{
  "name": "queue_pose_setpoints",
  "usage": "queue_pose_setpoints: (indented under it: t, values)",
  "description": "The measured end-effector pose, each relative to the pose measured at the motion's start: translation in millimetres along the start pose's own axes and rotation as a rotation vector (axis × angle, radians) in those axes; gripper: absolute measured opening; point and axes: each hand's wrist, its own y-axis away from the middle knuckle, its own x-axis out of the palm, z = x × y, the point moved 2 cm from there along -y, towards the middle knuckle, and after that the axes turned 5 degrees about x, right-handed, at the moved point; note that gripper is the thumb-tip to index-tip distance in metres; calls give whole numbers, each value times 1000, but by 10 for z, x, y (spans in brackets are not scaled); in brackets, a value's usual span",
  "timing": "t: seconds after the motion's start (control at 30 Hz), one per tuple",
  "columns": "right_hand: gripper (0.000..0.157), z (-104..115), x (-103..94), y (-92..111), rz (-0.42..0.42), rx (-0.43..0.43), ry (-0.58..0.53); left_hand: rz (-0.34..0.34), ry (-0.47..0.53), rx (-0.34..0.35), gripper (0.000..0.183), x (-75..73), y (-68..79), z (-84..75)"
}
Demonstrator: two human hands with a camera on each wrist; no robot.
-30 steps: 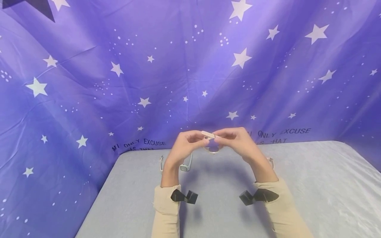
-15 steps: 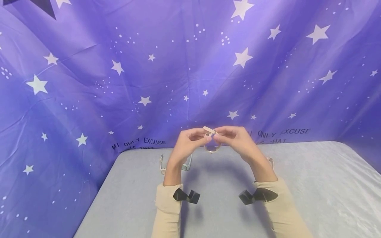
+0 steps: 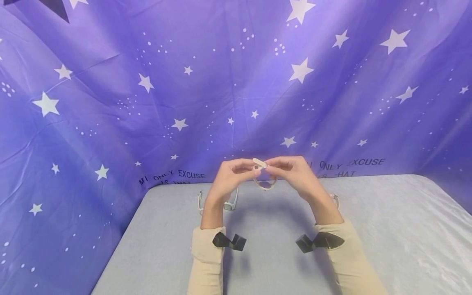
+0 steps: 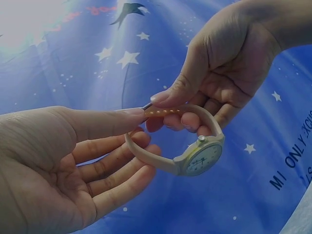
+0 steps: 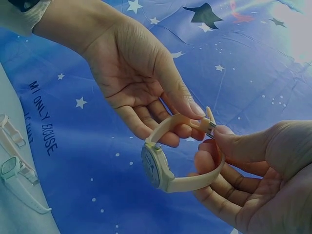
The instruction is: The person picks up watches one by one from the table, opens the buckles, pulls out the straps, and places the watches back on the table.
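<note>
A cream wristwatch (image 4: pixel 199 158) with a round dial hangs in a loop between both hands, above the table's far edge. My left hand (image 3: pixel 228 178) pinches the strap from the left, thumb on top. From the right, my right hand (image 3: pixel 295 174) pinches the strap close by, with its thumb at the metal buckle (image 5: pixel 211 128). The strap tip (image 5: pixel 209 113) sticks up past the buckle. Holes show along the strap (image 4: pixel 163 112) between the thumbs. Below the fingers, the dial hangs at the bottom of the loop in the head view. Fingertips partly hide the buckle.
On the grey table (image 3: pixel 273 262) lie a pale green watch (image 3: pixel 230 205) and another pale watch (image 3: pixel 200 201), partly behind the left forearm. One more watch (image 3: pixel 336 200) lies behind the right wrist. A purple star-printed curtain (image 3: pixel 206 82) hangs behind the table.
The strap's tip has tilted from nearly flat to a steeper upward slant above the fingers. The loop swings slightly; both hands stay in nearly the same place.
</note>
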Motion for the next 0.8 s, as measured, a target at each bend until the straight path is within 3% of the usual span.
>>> queue_pose_setpoints:
  t: [0.8]
  values:
    - [24, 15, -17, 3, -12, -29, -22, -32, -12, -22, 31, -61, 14, -6]
